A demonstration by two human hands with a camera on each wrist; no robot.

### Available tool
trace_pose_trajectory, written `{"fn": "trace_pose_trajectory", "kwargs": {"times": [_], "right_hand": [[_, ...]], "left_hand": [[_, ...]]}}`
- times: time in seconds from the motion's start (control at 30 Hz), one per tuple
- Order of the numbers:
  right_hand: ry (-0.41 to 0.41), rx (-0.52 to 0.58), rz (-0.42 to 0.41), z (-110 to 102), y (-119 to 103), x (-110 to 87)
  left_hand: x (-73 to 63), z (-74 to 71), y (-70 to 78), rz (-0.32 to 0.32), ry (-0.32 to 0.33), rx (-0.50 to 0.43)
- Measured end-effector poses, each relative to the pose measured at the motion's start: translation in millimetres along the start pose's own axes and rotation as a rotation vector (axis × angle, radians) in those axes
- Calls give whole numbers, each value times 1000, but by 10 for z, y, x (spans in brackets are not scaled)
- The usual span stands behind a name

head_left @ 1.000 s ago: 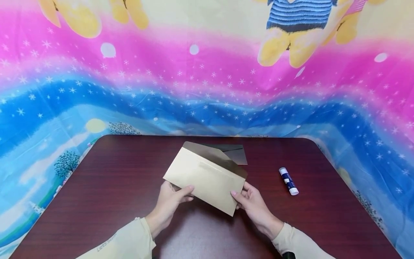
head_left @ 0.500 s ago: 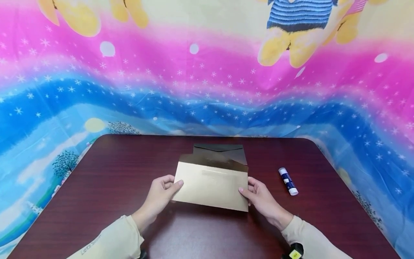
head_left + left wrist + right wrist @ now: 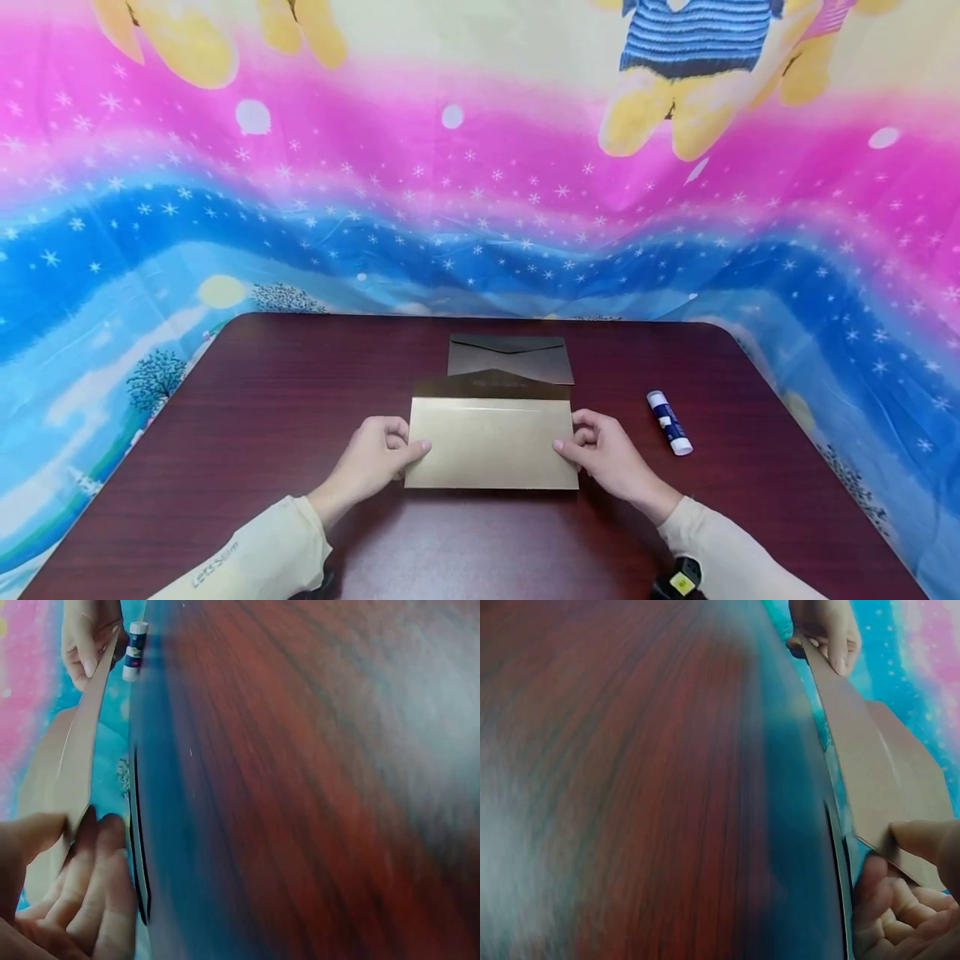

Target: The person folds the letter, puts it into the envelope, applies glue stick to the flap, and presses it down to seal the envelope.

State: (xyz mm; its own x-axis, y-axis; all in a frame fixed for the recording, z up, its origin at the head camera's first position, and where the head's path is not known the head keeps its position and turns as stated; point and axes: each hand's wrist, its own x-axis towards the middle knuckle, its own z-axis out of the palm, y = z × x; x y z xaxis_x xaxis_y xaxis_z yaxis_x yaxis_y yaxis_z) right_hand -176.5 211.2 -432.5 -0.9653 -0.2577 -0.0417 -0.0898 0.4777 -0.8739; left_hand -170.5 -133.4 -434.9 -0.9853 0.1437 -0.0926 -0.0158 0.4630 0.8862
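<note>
A gold envelope [image 3: 491, 443] is held level above the table, its darker pointed flap [image 3: 491, 384] raised on the far side. My left hand [image 3: 373, 457] pinches its left edge, thumb on the near face and fingers behind. The right hand [image 3: 611, 457] grips the opposite edge in the same way. Both wrist views show the envelope [image 3: 79, 757] edge-on, lifted off the tabletop, with a thumb and fingers on either side of it. Behind it lies a second envelope [image 3: 510, 360], grey-brown, flap folded down, its near edge partly covered by the raised flap.
A glue stick [image 3: 670, 422] with white ends and a dark blue label lies at the right of the dark red wooden table [image 3: 300, 375]. A patterned pink and blue cloth [image 3: 480, 200] hangs along the table's far edge and sides.
The gold envelope has turned from a strong tilt to level and come down slightly. The left hand has shifted to the envelope's left edge. More of the back envelope now shows.
</note>
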Motion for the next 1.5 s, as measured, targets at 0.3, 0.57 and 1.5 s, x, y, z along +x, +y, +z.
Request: {"fn": "trace_pose_trajectory", "kwargs": {"times": [0.3,0.57,1.5], "right_hand": [[-63,-120,-16,-25,89,38],[-35,-231,17,2,150,78],[-51,-536,149,30,117,270]], "left_hand": [[47,23,-40,-47,-35,325],[123,59,-65,-6,-28,496],[275,55,-59,30,-80,667]]}}
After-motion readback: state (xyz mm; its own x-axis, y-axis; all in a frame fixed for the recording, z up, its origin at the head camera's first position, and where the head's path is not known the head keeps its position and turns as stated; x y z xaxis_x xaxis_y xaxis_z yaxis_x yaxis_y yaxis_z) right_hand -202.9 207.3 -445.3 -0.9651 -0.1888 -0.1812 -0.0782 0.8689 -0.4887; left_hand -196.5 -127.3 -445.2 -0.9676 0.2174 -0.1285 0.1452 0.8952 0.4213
